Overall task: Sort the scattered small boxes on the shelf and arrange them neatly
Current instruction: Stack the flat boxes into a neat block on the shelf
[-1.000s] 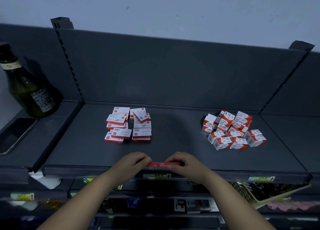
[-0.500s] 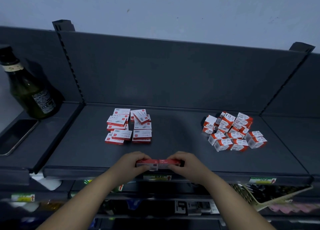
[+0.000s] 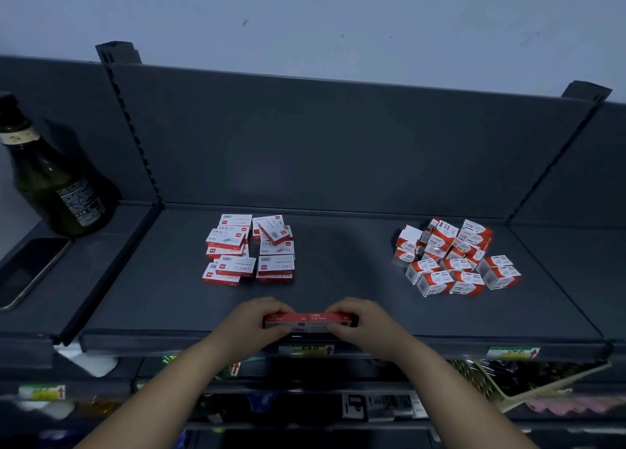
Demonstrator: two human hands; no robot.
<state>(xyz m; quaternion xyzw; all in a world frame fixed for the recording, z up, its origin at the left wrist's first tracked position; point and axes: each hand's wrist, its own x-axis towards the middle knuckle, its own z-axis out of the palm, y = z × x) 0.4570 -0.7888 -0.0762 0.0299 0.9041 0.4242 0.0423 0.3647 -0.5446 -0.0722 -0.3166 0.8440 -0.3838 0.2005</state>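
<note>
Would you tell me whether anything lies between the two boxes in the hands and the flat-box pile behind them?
Nothing visible does. The left hand and right hand hold the two red boxes end to end near the front edge of the shelf; only bare surface lies between them and the flat-box pile.

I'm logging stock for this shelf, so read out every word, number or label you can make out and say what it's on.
"24/6": flat white-and-red boxes.
"订书钉": red boxes at the front of the shelf.
"PAPER CLIPS": cube boxes, barely legible.
Too blurred to read: bottle label, shelf price tags, other box print.
</note>
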